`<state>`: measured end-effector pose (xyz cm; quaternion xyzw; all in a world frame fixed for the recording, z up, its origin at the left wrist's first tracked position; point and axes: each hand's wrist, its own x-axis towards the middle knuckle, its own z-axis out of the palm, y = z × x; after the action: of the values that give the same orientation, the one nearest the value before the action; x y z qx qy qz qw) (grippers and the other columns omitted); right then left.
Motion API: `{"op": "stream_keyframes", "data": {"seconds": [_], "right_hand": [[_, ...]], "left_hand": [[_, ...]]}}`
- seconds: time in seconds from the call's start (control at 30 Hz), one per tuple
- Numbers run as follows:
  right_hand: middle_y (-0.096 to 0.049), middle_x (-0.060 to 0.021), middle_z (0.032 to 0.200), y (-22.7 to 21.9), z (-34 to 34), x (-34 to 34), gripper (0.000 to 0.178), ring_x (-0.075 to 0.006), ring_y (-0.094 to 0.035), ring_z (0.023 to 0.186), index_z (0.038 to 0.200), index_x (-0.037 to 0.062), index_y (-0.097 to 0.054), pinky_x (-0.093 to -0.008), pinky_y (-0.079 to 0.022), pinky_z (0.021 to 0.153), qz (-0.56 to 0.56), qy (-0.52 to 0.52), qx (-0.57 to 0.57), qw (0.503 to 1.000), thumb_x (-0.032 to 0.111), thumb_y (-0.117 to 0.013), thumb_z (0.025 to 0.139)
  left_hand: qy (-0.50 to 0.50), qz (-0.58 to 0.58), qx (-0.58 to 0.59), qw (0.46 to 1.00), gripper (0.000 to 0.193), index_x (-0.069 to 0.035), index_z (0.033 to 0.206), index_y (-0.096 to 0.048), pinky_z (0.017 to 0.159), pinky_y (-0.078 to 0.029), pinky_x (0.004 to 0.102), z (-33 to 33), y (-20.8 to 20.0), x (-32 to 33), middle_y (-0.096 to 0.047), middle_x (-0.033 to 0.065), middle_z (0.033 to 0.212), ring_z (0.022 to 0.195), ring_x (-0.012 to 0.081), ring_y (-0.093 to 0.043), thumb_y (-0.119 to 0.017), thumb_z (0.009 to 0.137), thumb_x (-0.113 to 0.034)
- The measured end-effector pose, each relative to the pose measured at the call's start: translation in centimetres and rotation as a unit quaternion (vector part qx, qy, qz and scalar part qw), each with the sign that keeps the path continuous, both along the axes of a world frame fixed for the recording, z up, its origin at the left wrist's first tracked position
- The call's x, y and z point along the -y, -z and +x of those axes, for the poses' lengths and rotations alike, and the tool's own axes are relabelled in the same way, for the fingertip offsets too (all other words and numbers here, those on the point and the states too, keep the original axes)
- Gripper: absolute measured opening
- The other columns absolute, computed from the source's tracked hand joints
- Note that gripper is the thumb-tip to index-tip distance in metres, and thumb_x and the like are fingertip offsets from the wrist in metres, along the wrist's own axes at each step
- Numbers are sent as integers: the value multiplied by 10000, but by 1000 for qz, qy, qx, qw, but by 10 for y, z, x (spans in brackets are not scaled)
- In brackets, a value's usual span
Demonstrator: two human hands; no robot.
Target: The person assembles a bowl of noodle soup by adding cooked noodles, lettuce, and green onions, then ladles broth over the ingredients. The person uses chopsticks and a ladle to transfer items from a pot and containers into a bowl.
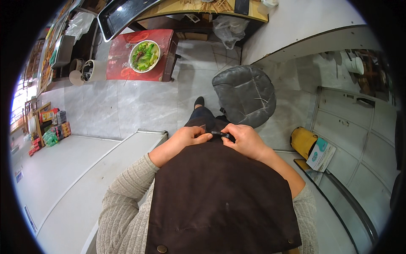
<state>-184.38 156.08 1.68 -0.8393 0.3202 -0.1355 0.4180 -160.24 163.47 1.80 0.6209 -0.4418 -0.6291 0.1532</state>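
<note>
In front of my waist, both hands meet at a small black strap buckle (pixel 223 134) over the dark brown apron (pixel 220 186). My right hand (pixel 244 140) is closed on the buckle, thumb and fingers pinching its right end. At its left end, my left hand (pixel 191 136) is closed too, the thumb pressed against the curled fingers. What the left fingertips grip is partly hidden, but it looks like the buckle's other end. The apron hangs over my knitted sleeves and dark trousers.
A grey padded stool (pixel 245 95) stands just ahead to the right. Farther off, a red table (pixel 118 55) carries a white bowl (pixel 159 54) of leafy greens. A pale counter (pixel 122 156) runs along my left; a yellow container (pixel 301 142) lies at the right.
</note>
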Motion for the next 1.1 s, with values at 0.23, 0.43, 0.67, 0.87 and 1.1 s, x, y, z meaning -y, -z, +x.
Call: {"op": "stream_keyframes", "data": {"seconds": [0.23, 0.43, 0.67, 0.87, 1.1], "right_hand": [[-697, -103, 933, -3, -7, -5, 253, -260, -683, 822, 1058, 61, -643, -372, -546, 716, 103, 16, 12, 995, 139, -761, 849], [-691, -48, 1070, -7, -12, -13, 350, -156, -673, 960, 1161, 43, -646, -311, -534, 854, 290, 61, 27, 955, 135, -803, 862], [-698, -109, 1164, -4, -9, -3, 419, -144, -659, 1039, 1190, -30, -635, -310, -524, 921, 498, 39, 48, 865, 159, -822, 867], [-709, -107, 1138, 1, -9, 1, 420, -146, -661, 1037, 1183, -34, -632, -308, -524, 921, 514, 56, 10, 856, 160, -828, 867], [-716, -84, 1066, 4, -7, -3, 371, -129, -661, 969, 1139, -24, -644, -295, -528, 883, 538, 64, 36, 840, 159, -822, 870]], "left_hand": [[-11, -26, -23, 999, 402, 15, 1090, -702, 683, -479, 287, 0, 3, -8, -658, 39, 829, 744, 100, -569, -732, 962, -365], [-44, 25, -128, 991, 424, 19, 1303, -593, 846, -463, 223, 2, 2, -19, -623, -24, 1077, 964, 50, -571, -757, 958, -166], [-106, 23, -208, 972, 454, 28, 1312, -571, 786, -443, 194, -1, 3, -25, -575, -44, 997, 879, 26, -518, -765, 949, -162], [-93, 56, -218, 970, 432, 20, 1342, -550, 900, -468, 223, 2, 8, -24, -613, -8, 1133, 1030, 60, -572, -726, 966, -99], [-99, 36, -222, 969, 444, 17, 1318, -572, 851, -473, 212, 4, 1, -25, -635, -15, 1083, 979, 43, -572, -759, 948, -142]]}}
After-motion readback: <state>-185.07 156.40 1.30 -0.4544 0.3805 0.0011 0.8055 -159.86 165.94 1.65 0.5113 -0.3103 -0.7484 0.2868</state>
